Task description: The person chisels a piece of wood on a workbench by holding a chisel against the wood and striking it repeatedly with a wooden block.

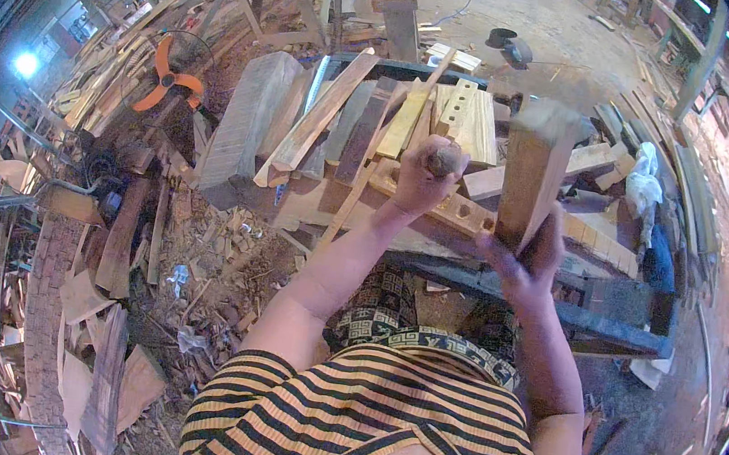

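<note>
My left hand (424,189) is closed around an upright tool with a round wooden handle (443,159), like a chisel's. Its lower end is hidden below my fist. Under that hand lies a wooden rail (473,215) with several square holes cut along it. My right hand (529,257) grips the lower end of a thick, squared wooden block (531,171), raised to the right of the left hand. The block's top is smeared by motion. Beyond my fist lies a narrower holed strip (458,110).
A dark-framed workbench (554,310) carries several loose boards, with a large grey beam (250,118) at its left. An orange-bladed fan (169,76) stands to the left. Wood shavings (229,252) and offcuts cover the ground. A plastic bag (645,182) hangs at the right.
</note>
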Demonstrator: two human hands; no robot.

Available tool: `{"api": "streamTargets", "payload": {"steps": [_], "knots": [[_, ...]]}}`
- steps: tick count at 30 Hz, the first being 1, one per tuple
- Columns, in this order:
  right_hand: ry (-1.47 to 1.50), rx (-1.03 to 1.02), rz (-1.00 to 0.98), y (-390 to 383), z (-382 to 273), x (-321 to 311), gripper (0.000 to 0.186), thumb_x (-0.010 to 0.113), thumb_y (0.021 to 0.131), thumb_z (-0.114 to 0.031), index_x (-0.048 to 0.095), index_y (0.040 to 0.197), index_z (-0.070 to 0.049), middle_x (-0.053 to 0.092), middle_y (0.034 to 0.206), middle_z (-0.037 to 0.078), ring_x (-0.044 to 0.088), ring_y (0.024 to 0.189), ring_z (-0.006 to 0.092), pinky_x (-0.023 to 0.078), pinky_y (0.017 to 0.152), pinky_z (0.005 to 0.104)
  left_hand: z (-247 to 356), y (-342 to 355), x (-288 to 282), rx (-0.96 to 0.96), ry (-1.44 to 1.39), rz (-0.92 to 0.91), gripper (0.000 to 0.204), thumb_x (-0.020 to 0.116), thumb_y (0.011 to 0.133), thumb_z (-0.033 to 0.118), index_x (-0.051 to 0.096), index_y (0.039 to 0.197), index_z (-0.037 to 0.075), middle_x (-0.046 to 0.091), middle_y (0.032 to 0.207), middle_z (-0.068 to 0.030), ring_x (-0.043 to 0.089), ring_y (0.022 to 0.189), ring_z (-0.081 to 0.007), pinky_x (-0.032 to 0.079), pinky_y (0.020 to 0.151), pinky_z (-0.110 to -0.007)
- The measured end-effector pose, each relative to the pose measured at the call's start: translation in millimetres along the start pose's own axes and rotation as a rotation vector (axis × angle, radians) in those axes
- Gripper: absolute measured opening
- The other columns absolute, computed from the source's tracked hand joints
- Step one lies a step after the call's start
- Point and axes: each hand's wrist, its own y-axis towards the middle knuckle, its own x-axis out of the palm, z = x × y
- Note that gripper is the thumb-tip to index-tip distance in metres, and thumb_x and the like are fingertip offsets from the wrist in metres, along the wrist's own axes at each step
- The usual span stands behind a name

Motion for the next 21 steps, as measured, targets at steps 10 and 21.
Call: {"api": "streamTargets", "payload": {"steps": [10,21], "knots": [[-0.039,0.068,-0.097,0.6,-3.3,-0.1,0.044,0.078,0.069,-0.017,0.049,0.098,0.000,0.055,0.080,0.007,0.049,0.077,0.0108,0.044,0.068,0.0286,-12.9,-5.3,2.7,0.031,-0.060,0.040,0.028,0.068,0.071,-0.003,0.059,0.097,0.002,0.064,0.088,-0.0065,0.061,0.082,-0.0108,0.049,0.069,-0.028],[0.121,0.191,-0.112,-5.5,2.5,-5.7,0.051,0.079,0.067,-0.023,0.051,0.103,-0.001,0.056,0.079,0.012,0.055,0.075,0.0162,0.045,0.069,0.0302,-9.9,-6.9,-0.6,0.076,0.036,-0.014,0.041,0.063,0.067,-0.007,0.057,0.107,0.003,0.064,0.092,-0.0068,0.061,0.080,-0.0128,0.050,0.069,-0.029]]}}
